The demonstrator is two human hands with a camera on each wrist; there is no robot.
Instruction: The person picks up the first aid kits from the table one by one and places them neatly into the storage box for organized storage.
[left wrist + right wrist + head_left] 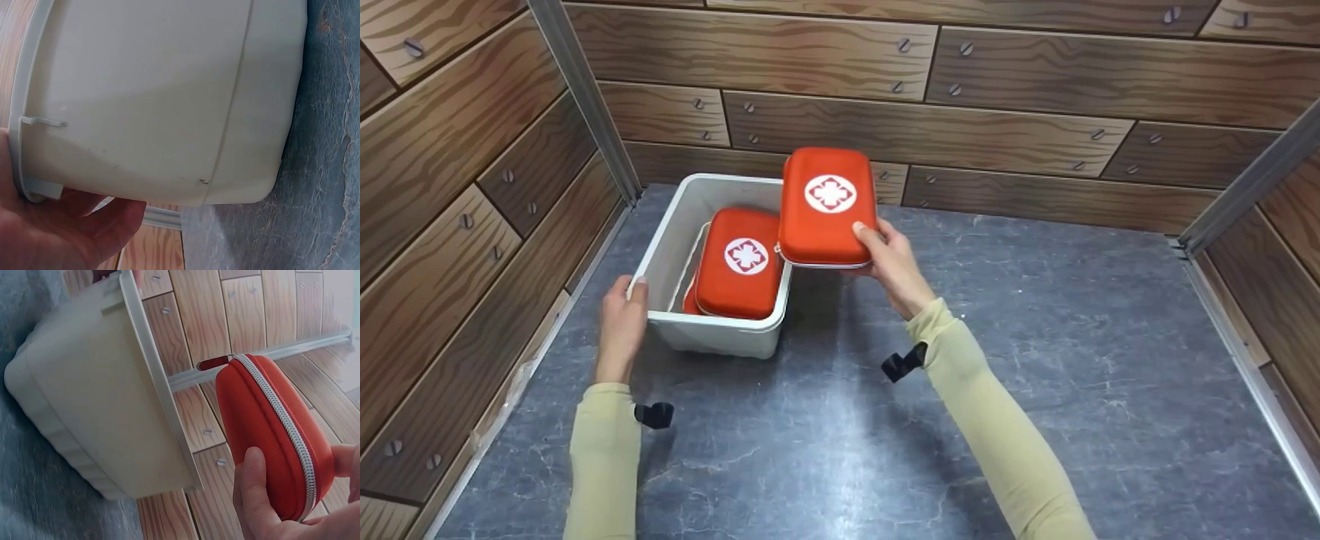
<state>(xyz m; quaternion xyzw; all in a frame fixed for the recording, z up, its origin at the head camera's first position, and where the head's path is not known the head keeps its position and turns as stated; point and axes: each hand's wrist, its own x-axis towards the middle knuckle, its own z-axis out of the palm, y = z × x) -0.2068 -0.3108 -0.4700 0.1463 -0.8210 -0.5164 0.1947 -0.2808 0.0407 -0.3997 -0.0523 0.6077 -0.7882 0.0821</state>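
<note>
My right hand [894,266] grips a red zippered first-aid case [829,206] by its near right corner, thumb on top and fingers beneath. The case hangs above the right rim of a white plastic bin [727,330]. In the right wrist view the silver zipper [281,416] and a dangling pull tab [214,363] show along the case's side. Inside the bin lies another red first-aid case [735,289], with part of a further red item beneath it. With thumb over the rim, my left hand [622,322] holds the bin's near left corner; its fingers lie outside the wall [121,219].
The bin stands on a dark grey marbled surface [1035,360], near the back left corner. Wood-patterned panels [810,56] rise at the back and both sides, with metal strips [585,97] along the corners and edges.
</note>
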